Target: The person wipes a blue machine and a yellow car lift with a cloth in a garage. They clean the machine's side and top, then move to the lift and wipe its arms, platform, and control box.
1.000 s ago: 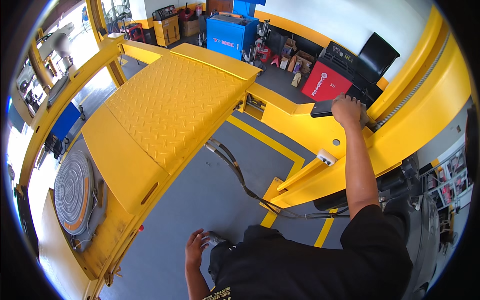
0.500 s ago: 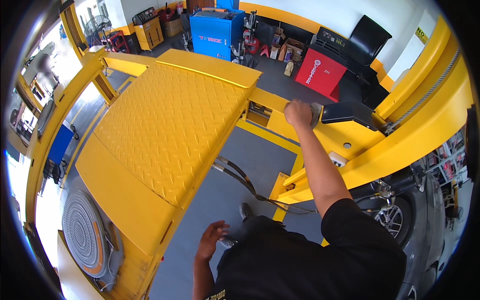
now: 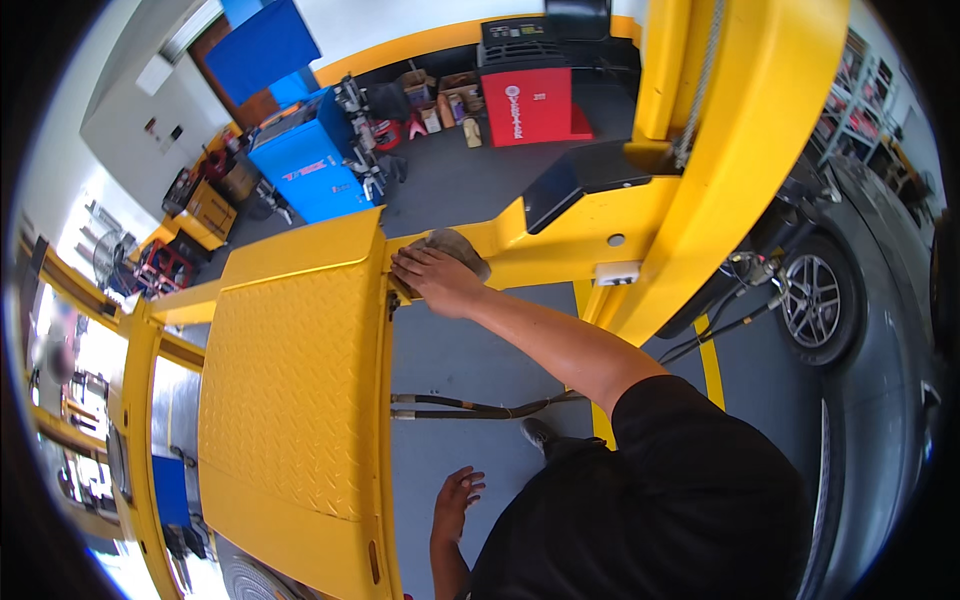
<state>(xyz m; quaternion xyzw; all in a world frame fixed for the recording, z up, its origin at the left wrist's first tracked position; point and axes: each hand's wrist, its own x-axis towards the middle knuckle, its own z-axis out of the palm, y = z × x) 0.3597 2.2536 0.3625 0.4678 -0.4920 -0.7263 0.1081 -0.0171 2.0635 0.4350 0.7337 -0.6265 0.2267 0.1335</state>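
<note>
My right hand [image 3: 438, 281] is stretched forward over the yellow crossbeam [image 3: 510, 258] of a vehicle lift. It holds a crumpled grey-brown rag [image 3: 463, 249] against the beam, close to the corner of the yellow tread-plate platform [image 3: 300, 390]. Part of the rag is hidden beneath the hand. Lower down, my left hand [image 3: 459, 492] hangs in front of my body, its fingers loosely bent and apart, touching nothing.
On the right rise the yellow lift post [image 3: 745, 150] and a grey car [image 3: 870, 260]. A black angled cover [image 3: 585, 180] tops the beam. Dark hoses [image 3: 470, 408] run low beside the platform. Behind stand a red machine [image 3: 525, 100] and a blue cabinet [image 3: 315, 160].
My right hand has slid the rag leftward along the beam, from beside the black cover to the platform's corner. The view has turned; my left hand still hangs low.
</note>
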